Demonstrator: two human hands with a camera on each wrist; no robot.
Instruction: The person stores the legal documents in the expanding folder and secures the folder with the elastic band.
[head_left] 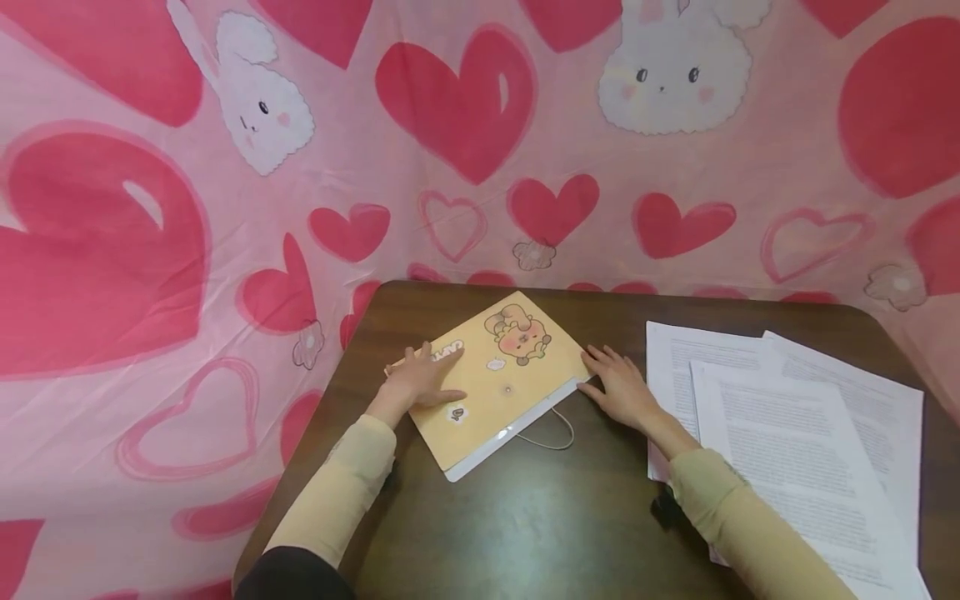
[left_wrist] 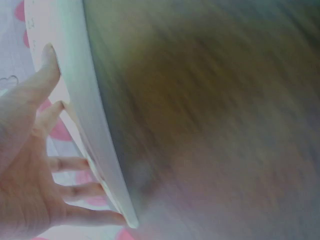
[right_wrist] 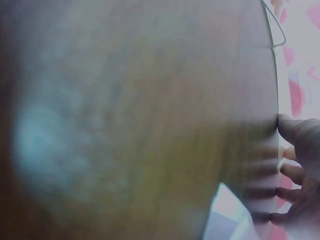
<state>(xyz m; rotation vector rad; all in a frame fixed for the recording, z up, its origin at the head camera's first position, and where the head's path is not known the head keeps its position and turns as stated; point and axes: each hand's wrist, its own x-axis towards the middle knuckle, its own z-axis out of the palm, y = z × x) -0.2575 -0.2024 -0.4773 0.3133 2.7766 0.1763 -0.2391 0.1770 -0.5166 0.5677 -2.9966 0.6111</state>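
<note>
A yellow file folder [head_left: 480, 387] with a cartoon bear and stickers lies at an angle on the table. Along its near edge runs a white strip, and a thin looped cord [head_left: 562, 437] sticks out there. My left hand [head_left: 416, 383] rests at the folder's left end, fingers spread and thumb on the cover. In the left wrist view, the fingertips of that hand meet the edge of the folder [left_wrist: 75, 55]. At the opposite end my right hand [head_left: 622, 387] touches the folder's corner with extended fingertips. The right wrist view shows its thumb and fingers along the edge.
Several overlapping printed sheets [head_left: 787, 450] lie on the right side of the dark wooden table [head_left: 510, 525], partly under the right forearm. A pink cloth [head_left: 465, 217] with hearts and rabbits hangs behind the table and along its left side.
</note>
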